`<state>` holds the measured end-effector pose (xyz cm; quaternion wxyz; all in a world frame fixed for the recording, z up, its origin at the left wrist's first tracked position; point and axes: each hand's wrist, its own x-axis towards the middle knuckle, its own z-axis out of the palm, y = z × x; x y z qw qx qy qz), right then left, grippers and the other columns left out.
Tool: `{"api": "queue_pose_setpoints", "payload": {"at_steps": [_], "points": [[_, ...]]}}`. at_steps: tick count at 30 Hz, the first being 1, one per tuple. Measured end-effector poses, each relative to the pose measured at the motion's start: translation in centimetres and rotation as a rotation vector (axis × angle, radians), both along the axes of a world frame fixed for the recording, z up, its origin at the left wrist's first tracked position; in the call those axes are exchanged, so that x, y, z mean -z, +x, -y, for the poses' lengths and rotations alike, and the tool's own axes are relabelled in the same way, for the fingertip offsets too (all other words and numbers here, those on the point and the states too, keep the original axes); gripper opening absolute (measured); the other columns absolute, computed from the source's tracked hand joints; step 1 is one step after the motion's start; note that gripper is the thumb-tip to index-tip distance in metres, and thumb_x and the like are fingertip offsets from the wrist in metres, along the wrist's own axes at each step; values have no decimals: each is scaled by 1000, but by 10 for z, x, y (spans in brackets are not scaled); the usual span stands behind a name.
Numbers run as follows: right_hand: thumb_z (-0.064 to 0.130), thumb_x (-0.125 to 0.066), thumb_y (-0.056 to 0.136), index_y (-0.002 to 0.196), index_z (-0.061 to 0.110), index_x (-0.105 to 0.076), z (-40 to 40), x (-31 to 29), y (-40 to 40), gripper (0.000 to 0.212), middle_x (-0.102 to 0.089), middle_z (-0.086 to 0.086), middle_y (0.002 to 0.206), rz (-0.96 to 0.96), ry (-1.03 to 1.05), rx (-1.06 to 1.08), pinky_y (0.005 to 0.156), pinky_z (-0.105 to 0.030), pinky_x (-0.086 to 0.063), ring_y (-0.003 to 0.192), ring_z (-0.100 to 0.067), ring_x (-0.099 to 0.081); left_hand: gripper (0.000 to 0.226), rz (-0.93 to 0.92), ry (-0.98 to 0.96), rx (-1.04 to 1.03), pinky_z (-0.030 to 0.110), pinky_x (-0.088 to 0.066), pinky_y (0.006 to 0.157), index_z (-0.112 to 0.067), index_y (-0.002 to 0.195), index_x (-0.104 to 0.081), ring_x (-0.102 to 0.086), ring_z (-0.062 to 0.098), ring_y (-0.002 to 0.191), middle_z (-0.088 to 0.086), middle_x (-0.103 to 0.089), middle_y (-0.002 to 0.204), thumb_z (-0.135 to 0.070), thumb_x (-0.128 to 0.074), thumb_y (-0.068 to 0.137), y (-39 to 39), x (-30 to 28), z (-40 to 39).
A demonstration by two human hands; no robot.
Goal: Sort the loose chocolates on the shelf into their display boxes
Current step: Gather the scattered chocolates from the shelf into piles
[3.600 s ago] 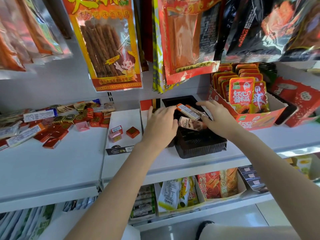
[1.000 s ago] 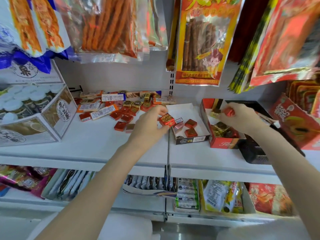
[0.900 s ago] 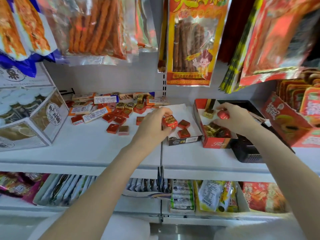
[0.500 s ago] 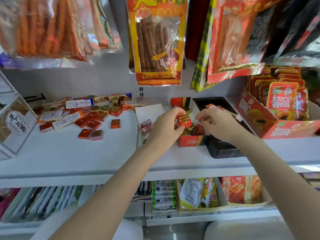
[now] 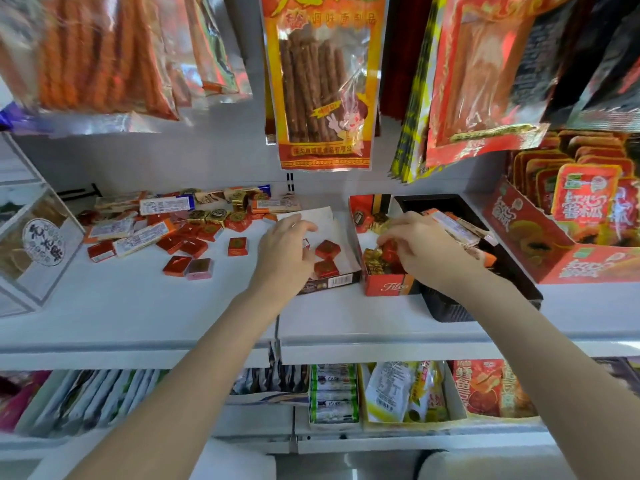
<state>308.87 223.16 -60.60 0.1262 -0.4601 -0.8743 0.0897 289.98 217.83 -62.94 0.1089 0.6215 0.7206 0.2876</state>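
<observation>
Loose chocolates (image 5: 194,223) lie heaped at the back left of the white shelf: red squares, gold pieces and wrapped bars. More red squares (image 5: 176,265) lie apart in front. My left hand (image 5: 284,244) hovers over the flat white display box (image 5: 325,220), fingers spread and holding nothing; two red squares (image 5: 327,249) lie in that box. My right hand (image 5: 426,247) pinches a red foil chocolate (image 5: 389,245) inside the red display box (image 5: 388,287), among gold-wrapped pieces. A black tray (image 5: 446,306) with wrapped bars (image 5: 453,226) stands behind my right wrist.
Snack bags (image 5: 322,81) hang low over the back of the shelf. A red carton of packets (image 5: 554,251) stands at the right, a clear box (image 5: 34,244) at the left. The shelf's front edge (image 5: 311,344) runs below my forearms, above a lower shelf of goods.
My left hand brought a red foil chocolate to the red box, let it go and moved back left over the white box. My right hand now grips a red chocolate there.
</observation>
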Motion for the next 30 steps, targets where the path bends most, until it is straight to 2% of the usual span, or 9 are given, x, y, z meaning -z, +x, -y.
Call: {"api": "queue_pose_setpoints", "payload": {"at_steps": [7, 10, 12, 15, 18, 20, 23, 27, 30], "points": [[-1, -43, 88, 114, 9, -60, 6, -4, -53, 32, -52, -12, 123, -130, 106, -31, 93, -31, -33, 114, -30, -41, 51, -238, -196, -117, 43, -15, 116, -14, 141, -27, -14, 25, 142, 7, -21, 153, -25, -43, 94, -59, 12, 14], [1, -44, 90, 118, 12, -56, 15, 2, -87, 33, -50, -7, 129, -163, 38, -117, 101, -32, -35, 122, -26, -40, 47, -325, -266, -95, 44, -22, 113, -14, 138, -32, -28, 29, 136, 9, -30, 148, -26, -42, 94, -71, 13, 25], [-1, -42, 89, 124, 12, -52, 19, 6, -107, 39, -48, -8, 134, -160, -31, -188, 103, -34, -35, 126, -26, -39, 45, -253, -270, -14, 42, -29, 110, -16, 135, -36, -40, 28, 128, 6, -38, 144, -19, -45, 91, -78, 13, 31], [0, -43, 89, 131, 15, -46, 22, 11, -134, 45, -45, -8, 140, -118, -118, -254, 103, -32, -33, 127, -26, -41, 47, -76, -193, -4, 45, -34, 106, -20, 134, -41, -42, 29, 125, 4, -47, 137, -13, -49, 89, -90, 7, 44], [7, -46, 90, 136, 20, -39, 23, 18, -157, 48, -42, -6, 143, -26, -146, -305, 103, -33, -34, 126, -26, -43, 49, -150, -158, -121, 45, -36, 104, -19, 134, -40, -44, 28, 122, 6, -47, 136, -13, -53, 87, -112, 6, 58], [12, -49, 91, 138, 19, -37, 23, 25, -167, 49, -42, -7, 143, 60, -131, -353, 104, -33, -34, 127, -27, -42, 53, -217, -249, -204, 44, -32, 106, -22, 135, -37, -38, 31, 126, 5, -41, 141, -20, -55, 86, -131, 10, 67], [14, -52, 89, 131, 17, -45, 26, 31, -179, 42, -52, -10, 131, 143, -56, -378, 99, -33, -37, 118, -27, -47, 59, -170, -332, -193, 45, -30, 108, -26, 138, -33, -33, 32, 130, 5, -36, 144, -29, -58, 85, -149, 14, 75], [10, -60, 84, 122, 14, -53, 28, 14, -175, 39, -59, -9, 114, -177, -3, -300, 82, -25, -40, 96, -20, -53, 57, -101, -289, -113, 41, -30, 108, -26, 138, -35, -34, 31, 128, 7, -36, 142, -24, -59, 86, -152, 12, 75], [12, -55, 87, 118, 12, -55, 17, -3, -150, 30, -63, -11, 108, -375, 72, -121, 82, -33, -49, 91, -22, -58, 51, -88, -259, -112, 40, -30, 106, -28, 133, -42, -36, 31, 122, 11, -38, 133, -22, -59, 86, -152, 11, 70]]}}
